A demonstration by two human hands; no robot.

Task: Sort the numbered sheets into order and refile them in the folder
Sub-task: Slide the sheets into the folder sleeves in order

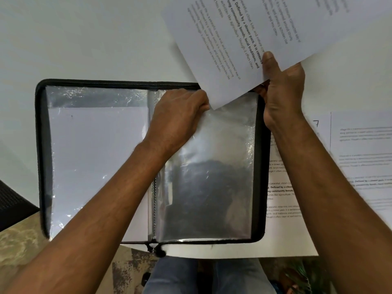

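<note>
A black zip folder (43,145) lies open on the white table, showing clear plastic sleeves. The left sleeve (95,155) holds a white sheet. The right sleeve (212,177) looks empty and shiny. My left hand (178,115) pinches the top edge of the right sleeve. My right hand (282,85) grips a printed sheet (244,35) by its lower edge, thumb on top. The sheet's lower corner sits at the sleeve's top opening, beside my left fingers.
More printed sheets lie right of the folder, one marked 7 (316,124), another (364,155) further right. The white table (84,39) spreads behind the folder. A dark chair (12,204) is at left, my knees (191,276) below the table edge.
</note>
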